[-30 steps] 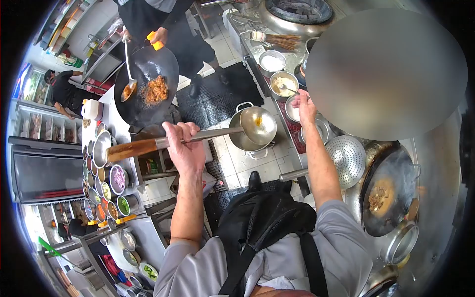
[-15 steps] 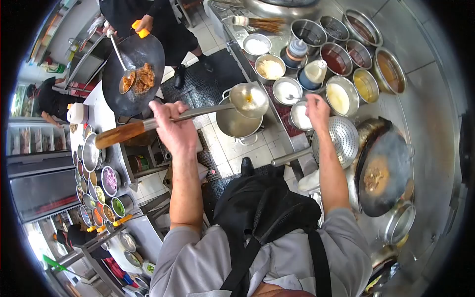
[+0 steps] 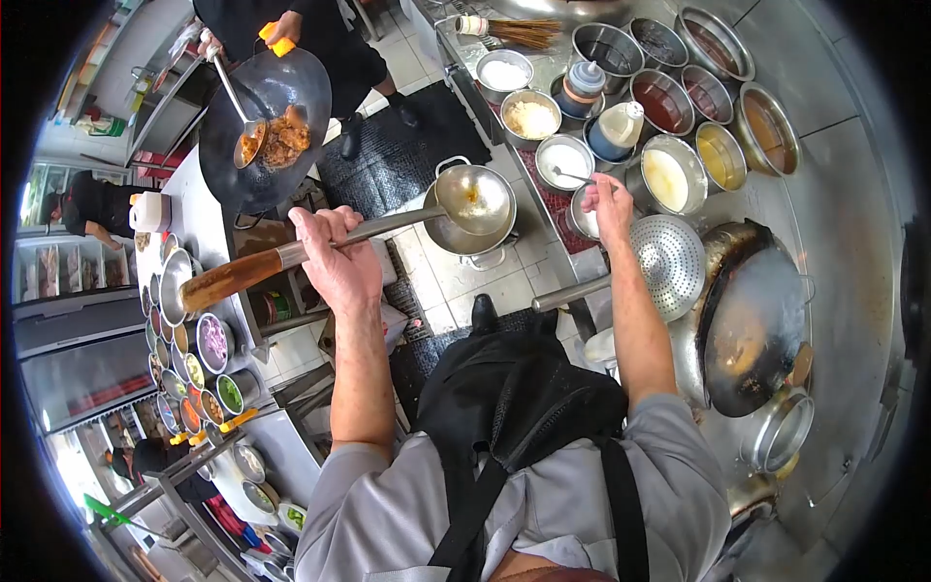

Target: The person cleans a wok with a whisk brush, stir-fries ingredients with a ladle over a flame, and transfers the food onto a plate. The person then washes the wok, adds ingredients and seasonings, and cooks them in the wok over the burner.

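Observation:
My left hand [image 3: 337, 254] is closed round the metal shaft of a long ladle [image 3: 475, 199] with a wooden handle. The ladle's bowl has a little yellow residue in it and hangs over a steel pot [image 3: 467, 235]. On the other side, my right hand [image 3: 609, 206] pinches the handle of a small spoon [image 3: 572, 176]. The spoon's tip is at a bowl of white powder [image 3: 564, 161]. Below my right hand, another small bowl [image 3: 585, 215] is partly hidden by the fingers.
A steaming wok [image 3: 756, 335] and a perforated strainer [image 3: 669, 269] stand at the right. Sauce bowls [image 3: 662, 101] line the counter. At upper left a co-worker [image 3: 320, 48] holds a wok [image 3: 262, 126] of food. Cut vegetables [image 3: 213, 341] fill containers at left.
My right hand has gone from the bowl of pale minced food to the white powder, where it now grips a spoon. The ladle has shifted left. Sauce bowls have come into view.

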`<move>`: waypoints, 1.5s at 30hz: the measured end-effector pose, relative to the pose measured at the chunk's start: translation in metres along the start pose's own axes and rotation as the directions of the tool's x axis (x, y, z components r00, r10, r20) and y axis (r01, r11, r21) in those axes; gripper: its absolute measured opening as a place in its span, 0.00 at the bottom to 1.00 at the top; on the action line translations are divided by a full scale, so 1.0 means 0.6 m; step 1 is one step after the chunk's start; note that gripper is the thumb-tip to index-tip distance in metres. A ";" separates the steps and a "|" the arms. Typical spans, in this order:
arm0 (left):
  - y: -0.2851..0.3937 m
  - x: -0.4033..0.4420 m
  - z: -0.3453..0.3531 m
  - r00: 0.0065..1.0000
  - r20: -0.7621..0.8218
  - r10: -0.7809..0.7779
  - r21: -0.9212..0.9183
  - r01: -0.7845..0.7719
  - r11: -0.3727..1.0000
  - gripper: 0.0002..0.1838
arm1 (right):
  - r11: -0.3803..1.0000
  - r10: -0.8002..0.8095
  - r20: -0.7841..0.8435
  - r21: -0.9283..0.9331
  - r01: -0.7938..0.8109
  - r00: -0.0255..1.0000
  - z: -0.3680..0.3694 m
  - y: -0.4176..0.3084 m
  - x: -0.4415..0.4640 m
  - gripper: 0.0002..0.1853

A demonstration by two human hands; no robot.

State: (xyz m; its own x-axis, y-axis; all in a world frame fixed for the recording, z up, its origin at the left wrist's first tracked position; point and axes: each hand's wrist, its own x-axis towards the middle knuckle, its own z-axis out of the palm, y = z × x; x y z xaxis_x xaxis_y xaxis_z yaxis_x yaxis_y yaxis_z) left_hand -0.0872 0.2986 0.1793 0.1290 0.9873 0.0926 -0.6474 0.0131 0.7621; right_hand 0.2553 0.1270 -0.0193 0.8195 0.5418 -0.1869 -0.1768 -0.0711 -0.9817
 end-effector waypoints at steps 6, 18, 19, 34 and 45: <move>-0.009 0.000 0.018 0.999 0.034 -0.013 -0.052 0.015 0.999 0.24 | 0.990 0.049 -0.029 0.131 -0.045 0.998 -0.036 -0.016 -0.003 0.17; -0.073 0.007 0.090 0.982 0.061 -0.177 -0.178 0.185 0.967 0.29 | 0.994 -0.086 -0.124 -0.076 0.077 0.989 -0.148 -0.120 -0.106 0.15; -0.077 0.005 0.089 0.983 0.061 -0.174 -0.180 0.183 0.967 0.29 | 0.985 -0.030 -0.110 -0.170 0.011 0.993 -0.150 -0.119 -0.113 0.14; -0.018 -0.017 0.045 0.999 0.020 -0.045 -0.021 0.045 0.999 0.26 | 0.992 0.087 -0.073 0.099 -0.080 0.994 -0.150 0.016 -0.124 0.18; -0.032 -0.039 0.074 0.991 0.038 -0.127 -0.050 0.128 0.990 0.27 | 0.931 0.104 -0.099 0.360 -0.062 0.990 -0.203 -0.058 -0.177 0.17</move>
State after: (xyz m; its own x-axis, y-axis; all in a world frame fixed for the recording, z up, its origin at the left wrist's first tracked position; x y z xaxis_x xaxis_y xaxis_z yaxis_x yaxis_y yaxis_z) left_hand -0.0445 0.2683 0.1907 0.2386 0.9709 0.0199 -0.6621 0.1476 0.7348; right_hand 0.2410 -0.0300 0.0302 0.8465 0.4462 -0.2906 -0.4117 0.2023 -0.8886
